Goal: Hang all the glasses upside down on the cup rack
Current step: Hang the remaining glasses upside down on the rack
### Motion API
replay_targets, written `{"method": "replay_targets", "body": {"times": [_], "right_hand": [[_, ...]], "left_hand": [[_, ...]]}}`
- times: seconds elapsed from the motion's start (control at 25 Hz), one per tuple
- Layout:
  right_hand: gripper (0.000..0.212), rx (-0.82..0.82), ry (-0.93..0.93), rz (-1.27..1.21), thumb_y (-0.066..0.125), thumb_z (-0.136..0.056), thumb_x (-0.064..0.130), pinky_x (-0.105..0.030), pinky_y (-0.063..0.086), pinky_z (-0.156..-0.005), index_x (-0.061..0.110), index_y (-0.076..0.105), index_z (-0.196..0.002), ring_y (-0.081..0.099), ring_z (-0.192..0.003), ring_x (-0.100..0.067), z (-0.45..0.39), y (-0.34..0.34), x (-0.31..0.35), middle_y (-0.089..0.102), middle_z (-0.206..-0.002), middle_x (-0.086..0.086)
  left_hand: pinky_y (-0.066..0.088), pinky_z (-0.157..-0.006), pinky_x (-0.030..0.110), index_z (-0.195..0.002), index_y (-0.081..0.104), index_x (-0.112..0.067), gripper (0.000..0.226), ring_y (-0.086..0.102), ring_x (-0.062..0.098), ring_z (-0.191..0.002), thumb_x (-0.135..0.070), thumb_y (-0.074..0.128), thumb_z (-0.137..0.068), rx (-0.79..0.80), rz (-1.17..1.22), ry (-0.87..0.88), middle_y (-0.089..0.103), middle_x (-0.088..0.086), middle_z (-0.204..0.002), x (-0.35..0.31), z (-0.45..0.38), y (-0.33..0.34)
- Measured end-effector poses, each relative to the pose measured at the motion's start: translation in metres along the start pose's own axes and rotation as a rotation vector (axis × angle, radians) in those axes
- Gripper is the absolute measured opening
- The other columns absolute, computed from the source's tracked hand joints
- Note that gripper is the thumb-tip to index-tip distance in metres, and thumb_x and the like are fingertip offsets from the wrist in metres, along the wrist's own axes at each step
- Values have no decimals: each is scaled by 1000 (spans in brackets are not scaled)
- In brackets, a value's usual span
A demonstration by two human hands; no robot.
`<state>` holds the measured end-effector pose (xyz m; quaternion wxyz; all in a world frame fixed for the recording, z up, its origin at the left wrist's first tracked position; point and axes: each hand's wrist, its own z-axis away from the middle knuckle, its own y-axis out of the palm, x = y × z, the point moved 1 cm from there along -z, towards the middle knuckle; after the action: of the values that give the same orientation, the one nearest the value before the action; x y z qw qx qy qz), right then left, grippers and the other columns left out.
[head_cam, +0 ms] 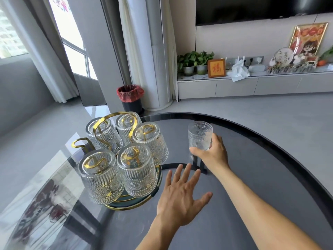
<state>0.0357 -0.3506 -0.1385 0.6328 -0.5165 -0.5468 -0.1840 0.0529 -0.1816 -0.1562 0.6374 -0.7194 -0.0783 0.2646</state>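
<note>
Fingers of the right hand (214,152) were wrapped round the last upright glass (200,136) on the table (252,177); the left hand (180,197) hovered spread and empty. Five glasses hung inverted on the cup rack (115,123), one gold hook (79,142) free. Next, probably, lifting and inverting it.

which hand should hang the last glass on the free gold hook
Right. The right hand already grips the upright glass; the left hand is open and empty. The free hook sits at the rack's far left.
</note>
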Motion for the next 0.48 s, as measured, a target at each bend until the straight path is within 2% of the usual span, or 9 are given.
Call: {"method": "replay_targets", "body": {"times": [0.08, 0.12, 0.2, 0.28, 0.32, 0.48], "right_hand": [[67, 35, 24, 26, 79, -55, 47, -43, 48, -92, 23, 52, -112, 57, -108, -24, 18, -8, -4, 57, -116, 2], [69, 57, 34, 20, 80, -55, 47, -40, 48, -90, 22, 50, -112, 57, -107, -24, 29, -13, -5, 58, -115, 2], [68, 91, 47, -3, 83, -59, 41, -34, 45, -80, 21, 46, -114, 56, -102, -22, 52, -27, -3, 58, -112, 2], [65, 130, 42, -40, 84, -63, 36, -31, 41, -75, 24, 45, -113, 55, -97, -18, 77, -40, -1, 58, -109, 6], [65, 153, 42, -58, 85, -63, 35, -31, 40, -75, 27, 45, -114, 55, -97, -16, 89, -45, -1, 59, -108, 10], [62, 189, 83, -127, 84, -54, 36, -34, 48, -81, 42, 46, -104, 60, -99, -11, 138, -57, 1, 63, -111, 15]], "left_hand": [[-5, -123, 37, -151, 33, -30, 66, 5, 15, -152, -64, 36, -94, -61, 92, 4, 19, -2, -165, 1, 2, -1], [4, -124, 37, -147, 40, -29, 62, 14, 13, -151, -62, 40, -95, -112, 185, -9, 30, -3, -161, 1, 6, -4], [22, -120, 36, -144, 43, -32, 60, 29, 8, -143, -61, 49, -92, -236, 470, -110, 43, -8, -152, 0, 17, -13], [24, -117, 30, -151, 31, -33, 75, 29, 8, -143, -62, 58, -87, -290, 708, -243, 39, -9, -152, -1, 32, -21], [23, -115, 27, -153, 26, -34, 82, 27, 8, -144, -64, 60, -84, -280, 748, -258, 36, -8, -154, -2, 41, -22], [20, -115, 23, -155, 18, -34, 98, 23, 7, -146, -73, 60, -76, -139, 680, -151, 31, -9, -157, -18, 81, -24]]}}
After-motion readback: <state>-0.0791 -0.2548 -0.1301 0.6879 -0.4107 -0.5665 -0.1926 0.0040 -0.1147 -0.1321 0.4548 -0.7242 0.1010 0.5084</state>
